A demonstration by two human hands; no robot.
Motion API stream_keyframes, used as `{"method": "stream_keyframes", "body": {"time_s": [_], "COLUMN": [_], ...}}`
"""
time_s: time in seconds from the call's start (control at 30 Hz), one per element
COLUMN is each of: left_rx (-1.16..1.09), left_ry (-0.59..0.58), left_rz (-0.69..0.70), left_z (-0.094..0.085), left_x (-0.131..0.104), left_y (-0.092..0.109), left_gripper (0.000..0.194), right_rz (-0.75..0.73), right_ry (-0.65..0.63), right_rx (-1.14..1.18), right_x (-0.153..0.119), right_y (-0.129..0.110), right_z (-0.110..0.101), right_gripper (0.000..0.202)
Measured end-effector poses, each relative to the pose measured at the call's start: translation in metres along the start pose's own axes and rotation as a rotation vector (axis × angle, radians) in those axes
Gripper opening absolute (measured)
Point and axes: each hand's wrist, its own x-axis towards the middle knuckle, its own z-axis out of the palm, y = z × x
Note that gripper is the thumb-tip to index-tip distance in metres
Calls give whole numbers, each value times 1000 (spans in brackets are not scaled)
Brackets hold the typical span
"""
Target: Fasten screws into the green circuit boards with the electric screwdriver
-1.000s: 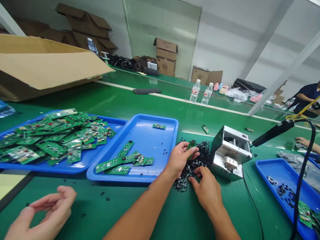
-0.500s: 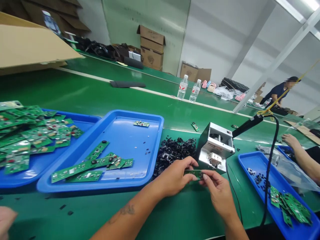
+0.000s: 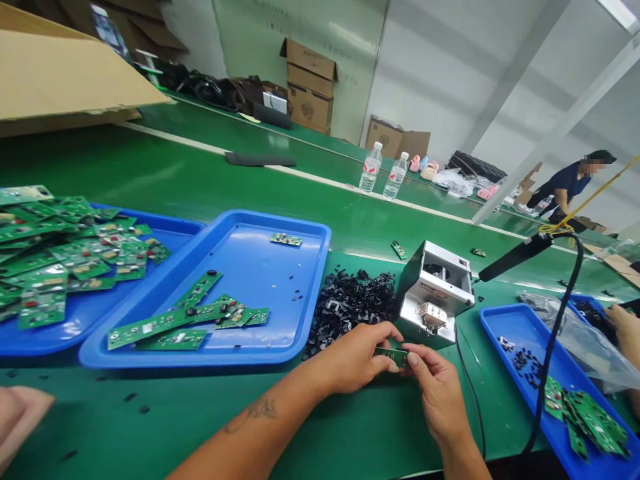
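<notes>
A small green circuit board (image 3: pixel 391 355) is held between both hands, in front of a silver and black benchtop machine (image 3: pixel 434 293). My left hand (image 3: pixel 363 357) grips the board's left end, thumb below and fingers above. At its right end, my right hand (image 3: pixel 435 380) pinches it with thumb and fingertips, which hide that end. Just behind my left hand lies a heap of small black parts (image 3: pixel 350 303). On the left a blue tray (image 3: pixel 250 267) carries several circuit boards (image 3: pixel 185 319) and a few loose bits.
A second blue tray at far left holds piled circuit boards (image 3: pixel 85 257). At right a blue tray (image 3: pixel 505 317) holds boards and black parts. A black cable (image 3: pixel 553 333) hangs from a handheld tool (image 3: pixel 517 257). Two water bottles (image 3: pixel 371 170) stand behind. Other people's hands (image 3: pixel 627 330) show at both edges.
The view has shifted slightly. Both my hands still hold the board, now turned a little so its face shows more. The co-worker's hand at right has moved down to the tray there.
</notes>
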Motion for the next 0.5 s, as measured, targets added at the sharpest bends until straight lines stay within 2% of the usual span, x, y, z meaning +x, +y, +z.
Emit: {"method": "stream_keyframes", "body": {"time_s": [0.2, 0.4, 0.5], "left_rx": [-10, 18, 77], "left_ry": [14, -10, 15], "left_rz": [-3, 30, 67], "left_z": [0, 2, 3], "left_x": [2, 3, 3], "left_y": [0, -3, -5], "left_gripper": [33, 12, 10], "right_rz": [-35, -62, -52], "right_ry": [-1, -4, -10], "right_rx": [-15, -68, -129], "right_x": [-1, 0, 4], "right_y": [2, 0, -6], "right_z": [0, -1, -1], "right_gripper": [31, 31, 35]}}
